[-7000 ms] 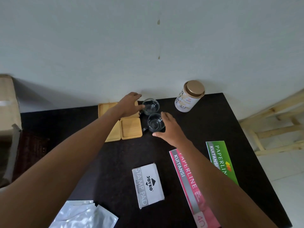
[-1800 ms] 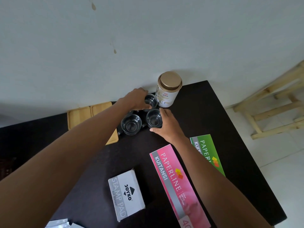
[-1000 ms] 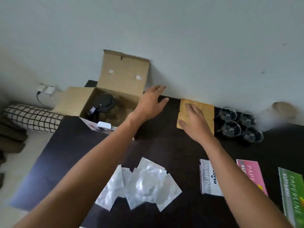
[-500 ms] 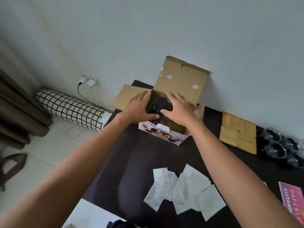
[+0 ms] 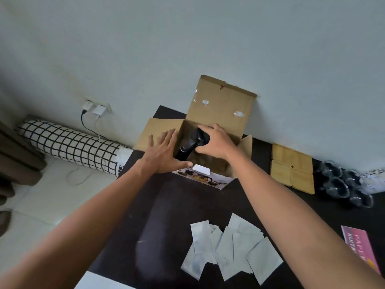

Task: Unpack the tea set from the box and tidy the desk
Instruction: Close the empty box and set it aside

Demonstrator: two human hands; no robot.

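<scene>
Far to my left, on the pale tiled floor [image 5: 48,197], a white bolster pillow with a black grid pattern [image 5: 68,146] lies along the wall, below a white wall socket holding two chargers [image 5: 94,106].

On the dark, nearly black desk top [image 5: 183,213], my left hand [image 5: 164,152] is spread wide and flat, fingers splayed, pressed against the left front corner of the open brown cardboard box [image 5: 216,113]. It holds nothing. The box sits at the back left of the desk, its tall rear flap upright against the wall and a side flap folded out to the left.

My right hand [image 5: 215,143] reaches into the box and grips the black lid of the glass teapot [image 5: 192,143], fingers curled over the top. The pot is tilted, with its black handle toward my left hand, still partly inside the box.

Nearer me lies a loose heap of flat silvery-white pouches [image 5: 229,247].

Right of the box, four square pale wooden coasters [image 5: 292,168] lie flat in a two-by-two block, touching. Just beyond them, four small clear glass cups [image 5: 346,184] stand clustered together. At the right edge lies a pink receipt book [image 5: 361,251], cut off by the frame.
</scene>
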